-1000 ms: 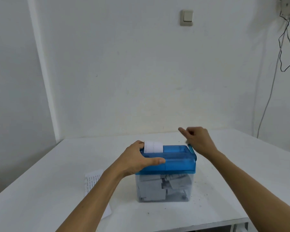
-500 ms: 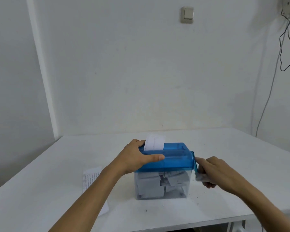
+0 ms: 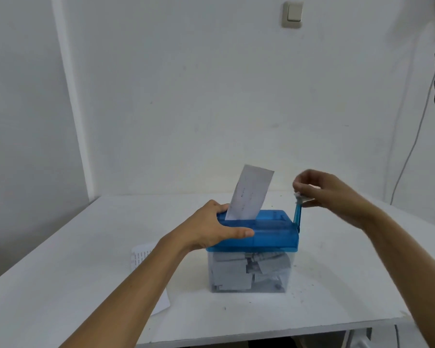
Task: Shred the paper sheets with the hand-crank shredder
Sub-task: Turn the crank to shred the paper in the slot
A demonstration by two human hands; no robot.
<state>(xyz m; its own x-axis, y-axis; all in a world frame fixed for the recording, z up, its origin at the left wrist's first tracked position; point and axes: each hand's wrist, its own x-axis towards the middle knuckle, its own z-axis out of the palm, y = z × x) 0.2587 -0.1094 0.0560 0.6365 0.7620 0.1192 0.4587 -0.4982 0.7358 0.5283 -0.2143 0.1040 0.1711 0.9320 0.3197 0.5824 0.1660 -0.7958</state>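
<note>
A small shredder with a blue top (image 3: 274, 234) and a clear bin (image 3: 249, 272) full of grey paper strips stands on the white table (image 3: 61, 285). A white paper sheet (image 3: 249, 194) sticks up, tilted, from the slot in the blue top. My left hand (image 3: 211, 227) grips the left end of the blue top, thumb along its front. My right hand (image 3: 329, 194) pinches the pale knob of the blue crank (image 3: 297, 214), which points straight up at the shredder's right side.
A printed paper sheet (image 3: 146, 259) lies flat on the table left of the shredder, partly hidden under my left forearm. Dark specks dot the table to the right. The table's front edge is close. A cable (image 3: 412, 136) hangs down the right wall.
My right hand has swung the crank from low at the shredder's right side up to the top. More of the sheet shows above the slot now. My left hand kept its grip.
</note>
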